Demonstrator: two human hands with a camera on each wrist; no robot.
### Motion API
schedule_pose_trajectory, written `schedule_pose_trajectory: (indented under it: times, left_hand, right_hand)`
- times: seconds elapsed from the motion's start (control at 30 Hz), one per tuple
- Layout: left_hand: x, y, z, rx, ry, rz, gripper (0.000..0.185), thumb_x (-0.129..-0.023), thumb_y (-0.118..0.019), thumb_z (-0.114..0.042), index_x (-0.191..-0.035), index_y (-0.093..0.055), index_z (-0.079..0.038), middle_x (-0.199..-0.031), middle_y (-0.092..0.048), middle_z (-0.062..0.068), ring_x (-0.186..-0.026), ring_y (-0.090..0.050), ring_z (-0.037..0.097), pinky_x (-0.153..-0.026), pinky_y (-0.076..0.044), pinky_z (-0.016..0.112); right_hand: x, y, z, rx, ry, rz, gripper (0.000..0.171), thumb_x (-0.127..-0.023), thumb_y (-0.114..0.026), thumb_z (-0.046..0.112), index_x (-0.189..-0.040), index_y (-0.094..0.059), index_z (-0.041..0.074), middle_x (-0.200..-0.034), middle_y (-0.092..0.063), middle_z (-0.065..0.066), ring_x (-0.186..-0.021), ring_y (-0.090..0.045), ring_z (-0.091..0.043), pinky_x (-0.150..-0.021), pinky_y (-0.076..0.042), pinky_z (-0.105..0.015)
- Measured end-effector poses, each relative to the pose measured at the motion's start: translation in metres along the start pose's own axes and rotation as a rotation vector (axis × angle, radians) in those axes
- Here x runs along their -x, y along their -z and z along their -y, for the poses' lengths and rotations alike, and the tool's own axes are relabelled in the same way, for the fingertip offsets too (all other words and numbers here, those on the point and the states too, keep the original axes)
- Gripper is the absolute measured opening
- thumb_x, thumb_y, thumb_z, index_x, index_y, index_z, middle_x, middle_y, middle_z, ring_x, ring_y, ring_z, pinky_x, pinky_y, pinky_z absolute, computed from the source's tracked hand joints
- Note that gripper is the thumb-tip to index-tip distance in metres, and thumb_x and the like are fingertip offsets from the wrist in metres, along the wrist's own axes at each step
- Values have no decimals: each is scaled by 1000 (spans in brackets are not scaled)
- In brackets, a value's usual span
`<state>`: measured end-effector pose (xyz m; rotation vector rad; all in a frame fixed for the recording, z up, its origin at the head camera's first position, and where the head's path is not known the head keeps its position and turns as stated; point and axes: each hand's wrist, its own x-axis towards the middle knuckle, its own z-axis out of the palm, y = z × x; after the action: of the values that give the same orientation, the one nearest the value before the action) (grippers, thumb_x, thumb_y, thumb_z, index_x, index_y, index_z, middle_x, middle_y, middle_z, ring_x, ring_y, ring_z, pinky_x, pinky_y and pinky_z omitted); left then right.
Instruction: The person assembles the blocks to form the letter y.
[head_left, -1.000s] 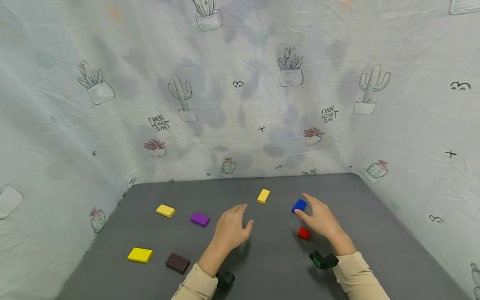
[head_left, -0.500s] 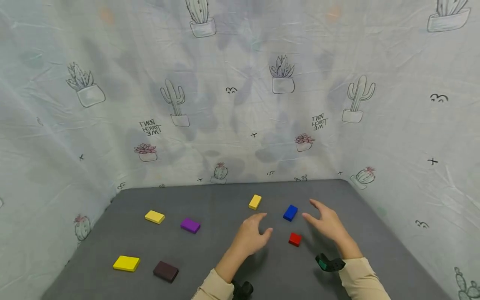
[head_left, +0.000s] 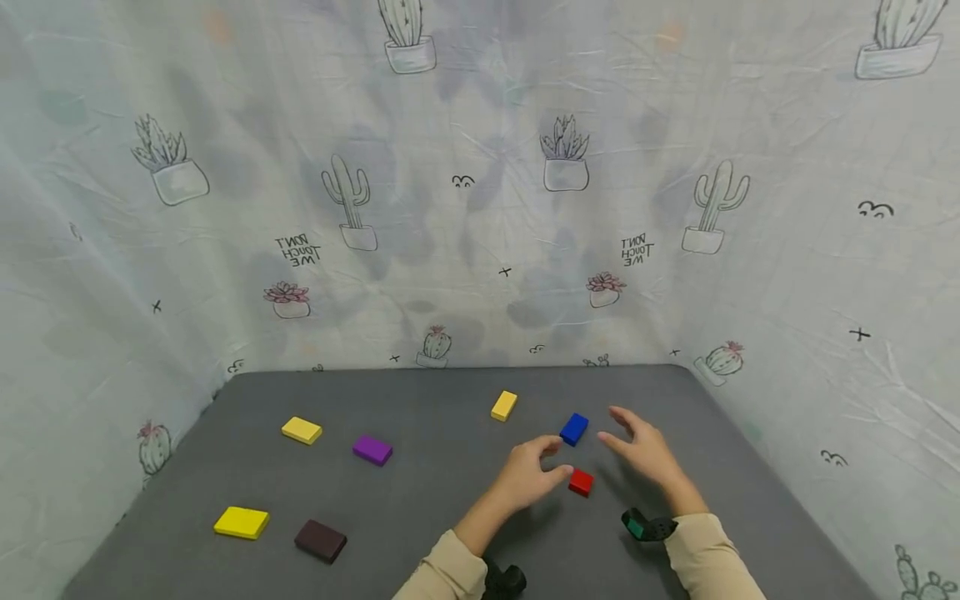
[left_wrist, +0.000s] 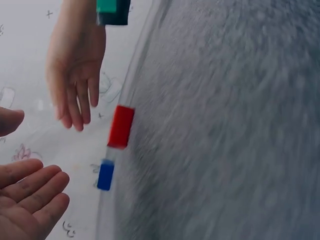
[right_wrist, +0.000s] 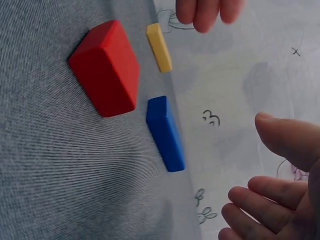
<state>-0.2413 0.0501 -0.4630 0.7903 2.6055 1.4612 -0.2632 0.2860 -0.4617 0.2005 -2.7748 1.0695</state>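
Note:
My left hand (head_left: 528, 475) hovers over the middle of the table, fingers relaxed, its thumb close to a small red block (head_left: 581, 482). Nothing is held in it. To the right of a blue block (head_left: 574, 429), my right hand (head_left: 647, 450) hangs with thumb and fingers spread apart, also holding nothing. In the right wrist view, the red block (right_wrist: 106, 70) and blue block (right_wrist: 165, 134) both lie on the table, apart from the fingers (right_wrist: 260, 205). The left wrist view has both hands off the blocks.
A yellow block (head_left: 504, 406) lies beyond the left hand. Farther left are a second yellow block (head_left: 302, 430), a purple block (head_left: 372, 450), a larger yellow block (head_left: 242, 522) and a dark brown block (head_left: 321, 541). A cactus-print cloth (head_left: 480, 208) encloses the grey table (head_left: 420, 508).
My left hand has moved right, up to the red block. The right hand has drawn away from the blue block to its right. The head view has shifted slightly.

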Motion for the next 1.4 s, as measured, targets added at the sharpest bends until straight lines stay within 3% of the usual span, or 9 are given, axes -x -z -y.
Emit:
schedule_pose_trajectory:
  times: [0.4, 0.63, 1.07, 1.4]
  left_hand:
    - [-4, -21, 7, -8, 60, 118, 53, -89, -66, -31, -131, -53, -2, -128, -61, 10, -116, -59, 23, -93, -51, 36]
    - [-9, -28, 13, -36, 62, 153, 52, -88, -67, -29, -130, -55, -1, -126, -62, 9, -114, -60, 21, -92, -51, 33]
    - [-17, -33, 19, -45, 41, 153, 48, -87, -69, -27, -125, -59, -1, -119, -66, 9, -109, -62, 16, -91, -51, 29]
    - [-23, -30, 14, -39, 27, 165, 50, -87, -69, -26, -128, -57, 0, -124, -64, 9, -114, -60, 14, -96, -48, 28]
  right_hand:
    - [0, -23, -21, -107, -27, 58, 64, -92, -63, 32, -141, -39, -2, -142, -43, -25, -132, -40, -41, -106, -35, -55]
    - [-1, -32, -27, -181, -28, 82, 67, -90, -65, 32, -142, -38, -1, -144, -41, -24, -134, -36, -41, -108, -31, -56]
    - [-19, -42, -31, -226, -26, 121, 70, -87, -68, 32, -142, -39, 1, -144, -41, -23, -135, -34, -42, -109, -27, -59]
    - [-32, -39, -30, -220, 20, 133, 71, -87, -68, 33, -142, -39, 1, -145, -41, -22, -137, -31, -42, -109, -24, -62]
